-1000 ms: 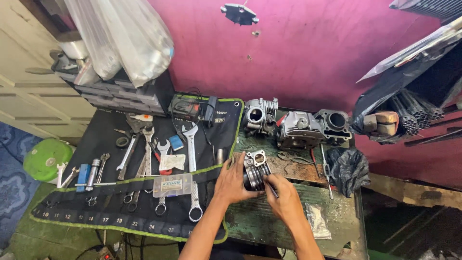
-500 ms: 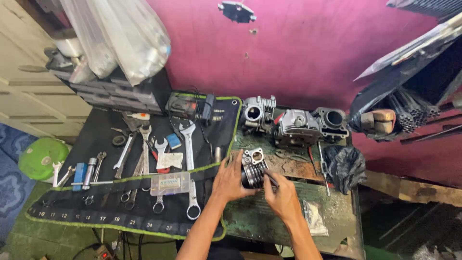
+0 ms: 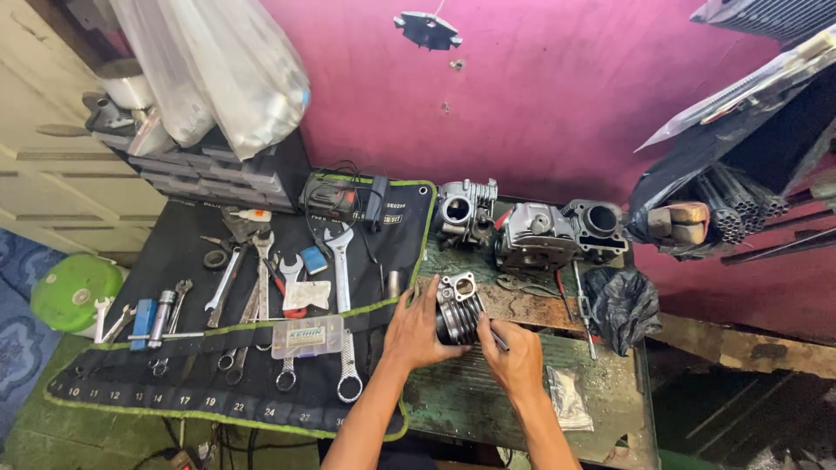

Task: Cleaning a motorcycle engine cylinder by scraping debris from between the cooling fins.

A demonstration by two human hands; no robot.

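A finned metal engine cylinder [image 3: 459, 305] stands on the green workbench [image 3: 488, 396], near its middle. My left hand [image 3: 416, 328] grips the cylinder's left side with fingers wrapped around the fins. From the right, my right hand [image 3: 514, 355] presses against the cylinder's lower edge; it pinches a thin dark tool whose tip points at the cylinder. What the tool is cannot be made out.
A black tool roll [image 3: 218, 348] with several wrenches [image 3: 340, 278] lies to the left. Engine parts [image 3: 466, 209] and a cylinder head [image 3: 535, 235] sit at the back by the magenta wall. A black bag [image 3: 623, 305] lies right, a green bucket [image 3: 74, 292] far left.
Both hands have stayed on the cylinder with only slight shifts. The view has drifted a little.
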